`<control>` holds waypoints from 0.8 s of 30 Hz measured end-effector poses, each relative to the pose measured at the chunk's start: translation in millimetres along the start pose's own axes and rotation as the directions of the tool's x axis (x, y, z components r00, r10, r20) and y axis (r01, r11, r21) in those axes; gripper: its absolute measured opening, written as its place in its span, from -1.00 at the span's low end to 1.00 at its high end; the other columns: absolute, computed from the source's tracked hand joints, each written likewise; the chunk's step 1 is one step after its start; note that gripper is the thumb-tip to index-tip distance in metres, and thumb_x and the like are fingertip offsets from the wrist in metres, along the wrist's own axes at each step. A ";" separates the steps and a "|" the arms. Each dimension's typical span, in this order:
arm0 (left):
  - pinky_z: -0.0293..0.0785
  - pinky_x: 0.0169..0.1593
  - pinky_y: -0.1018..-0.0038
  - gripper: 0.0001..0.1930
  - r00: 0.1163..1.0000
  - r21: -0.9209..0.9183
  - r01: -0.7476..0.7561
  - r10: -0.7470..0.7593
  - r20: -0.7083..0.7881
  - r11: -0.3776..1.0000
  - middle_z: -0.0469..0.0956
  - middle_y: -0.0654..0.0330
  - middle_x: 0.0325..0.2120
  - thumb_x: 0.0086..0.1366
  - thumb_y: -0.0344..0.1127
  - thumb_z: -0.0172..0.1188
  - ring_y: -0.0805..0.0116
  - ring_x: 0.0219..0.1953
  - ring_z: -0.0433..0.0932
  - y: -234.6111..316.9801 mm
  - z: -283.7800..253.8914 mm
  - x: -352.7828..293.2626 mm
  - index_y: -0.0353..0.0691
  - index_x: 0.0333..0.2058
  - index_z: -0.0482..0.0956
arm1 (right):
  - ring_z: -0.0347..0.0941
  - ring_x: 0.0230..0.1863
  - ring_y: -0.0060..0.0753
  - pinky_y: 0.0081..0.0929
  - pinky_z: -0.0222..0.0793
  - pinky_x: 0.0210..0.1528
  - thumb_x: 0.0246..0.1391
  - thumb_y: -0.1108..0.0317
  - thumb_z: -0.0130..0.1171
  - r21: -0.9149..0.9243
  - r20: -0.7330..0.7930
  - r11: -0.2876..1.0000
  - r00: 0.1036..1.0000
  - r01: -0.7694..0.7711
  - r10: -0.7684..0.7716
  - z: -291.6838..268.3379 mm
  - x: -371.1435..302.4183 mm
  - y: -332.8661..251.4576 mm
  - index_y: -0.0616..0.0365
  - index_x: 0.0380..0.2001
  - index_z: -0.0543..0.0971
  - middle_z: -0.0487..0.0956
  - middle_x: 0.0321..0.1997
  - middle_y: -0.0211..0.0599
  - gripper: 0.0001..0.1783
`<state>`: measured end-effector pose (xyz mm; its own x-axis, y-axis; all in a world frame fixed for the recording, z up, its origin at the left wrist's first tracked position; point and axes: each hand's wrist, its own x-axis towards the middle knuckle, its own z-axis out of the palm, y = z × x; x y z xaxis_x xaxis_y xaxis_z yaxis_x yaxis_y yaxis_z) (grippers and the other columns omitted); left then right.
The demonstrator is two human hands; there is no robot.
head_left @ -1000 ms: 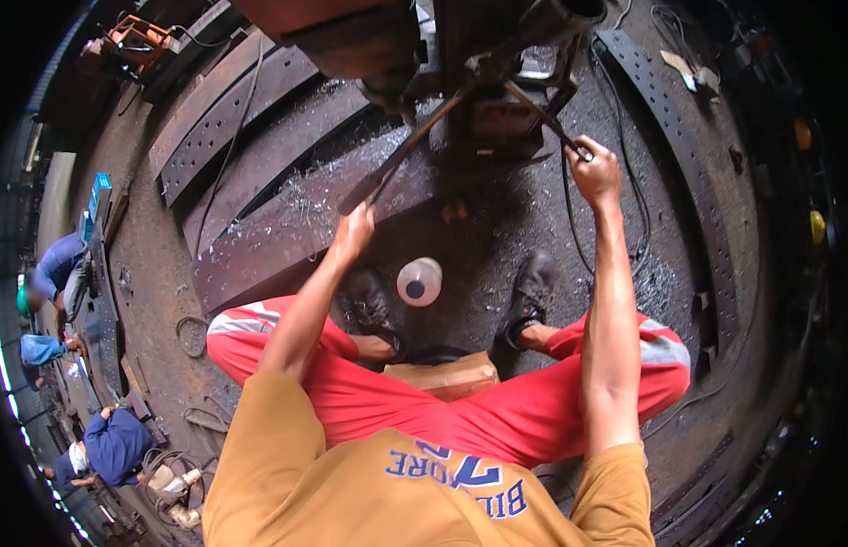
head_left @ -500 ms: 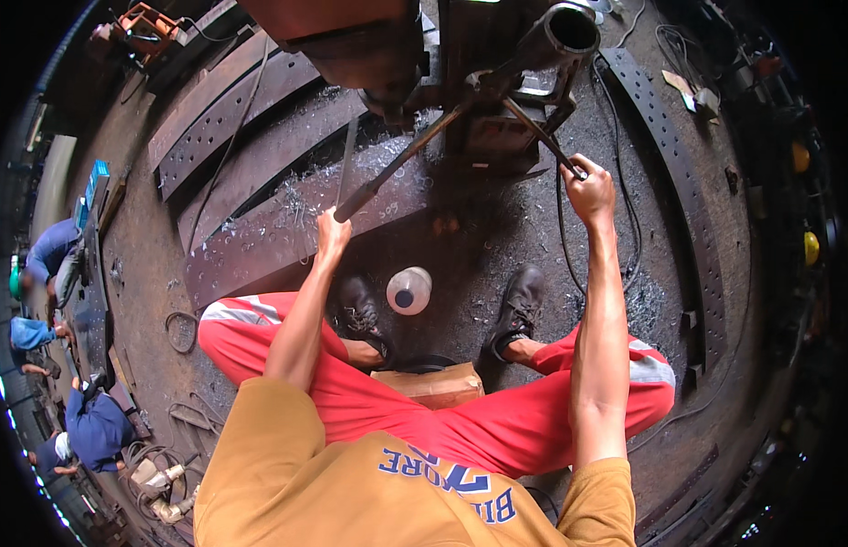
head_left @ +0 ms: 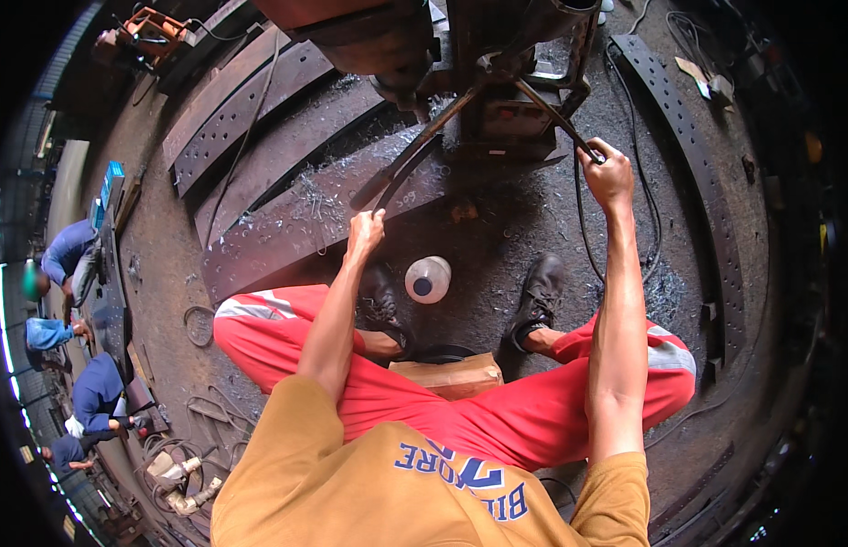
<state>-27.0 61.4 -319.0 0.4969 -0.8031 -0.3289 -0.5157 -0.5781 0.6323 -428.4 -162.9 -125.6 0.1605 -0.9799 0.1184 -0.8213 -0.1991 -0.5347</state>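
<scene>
My left hand [head_left: 364, 239] is closed round the end of a dark lever [head_left: 408, 171] that slopes down from a drilling machine [head_left: 360, 38]. Another dark rod lies close beside that lever. Farther right, my right hand [head_left: 610, 173] grips the lower end of a second lever [head_left: 553, 117], which runs from the same hub. The machine stands over a dark steel plate [head_left: 301, 214] strewn with metal shavings. A whitish plastic bottle [head_left: 435, 269] with a dark blue cap sits on the floor between my shoes.
Steel plates with rows of holes [head_left: 237, 109] lie at the left, and a long perforated strip [head_left: 684, 146] curves along the right. Cables [head_left: 636, 155] trail near my right hand. A cardboard piece [head_left: 456, 376] lies between my legs. Several people [head_left: 98, 387] work at far left.
The levers have turned on their hub, and the left rods now lie closer together. My left hand has moved with its lever. The whole view has shifted slightly.
</scene>
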 end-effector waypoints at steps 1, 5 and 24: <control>0.51 -0.27 0.19 -0.52 1.000 -0.017 0.005 -0.004 0.005 1.000 0.59 -0.04 -0.65 0.39 -0.04 0.07 0.05 -0.48 0.66 -4.6 0.2 -1.3 -0.38 -0.51 0.60 | 0.64 -0.22 0.04 -0.17 0.52 -0.20 0.07 0.13 0.24 -0.003 -0.006 1.000 1.000 0.001 -0.001 0.5 0.0 -1.6 -0.07 -0.23 0.70 0.69 -0.31 -0.12 -0.76; 0.42 -0.55 0.37 -0.52 0.967 -0.256 0.252 -0.255 0.025 0.933 0.56 0.20 -0.70 0.41 0.03 0.06 0.41 -0.64 0.55 -27.9 -4.0 -1.9 -0.26 -0.53 0.57 | 0.64 -0.23 0.04 -0.16 0.51 -0.22 0.07 0.13 0.24 -0.003 -0.001 1.000 1.000 0.016 -0.016 0.8 -0.1 -8.6 -0.07 -0.24 0.70 0.69 -0.34 -0.14 -0.76; 0.41 -0.55 0.45 -0.53 0.966 -0.397 0.258 -0.238 0.101 0.881 0.57 0.17 -0.68 0.40 0.02 0.08 0.43 -0.67 0.52 -16.4 3.8 -6.9 -0.28 -0.50 0.57 | 0.63 -0.28 0.03 -0.21 0.48 -0.28 0.07 0.16 0.26 0.040 -0.004 0.999 1.000 0.026 -0.026 -1.4 -0.1 -9.0 -0.02 -0.27 0.67 0.66 -0.39 -0.12 -0.79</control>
<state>-24.6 75.9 -329.8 0.5319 -0.6531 -0.5391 -0.0486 -0.6591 0.7505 -421.9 -161.0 -119.6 0.1794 -0.9743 0.1360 -0.7944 -0.2250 -0.5642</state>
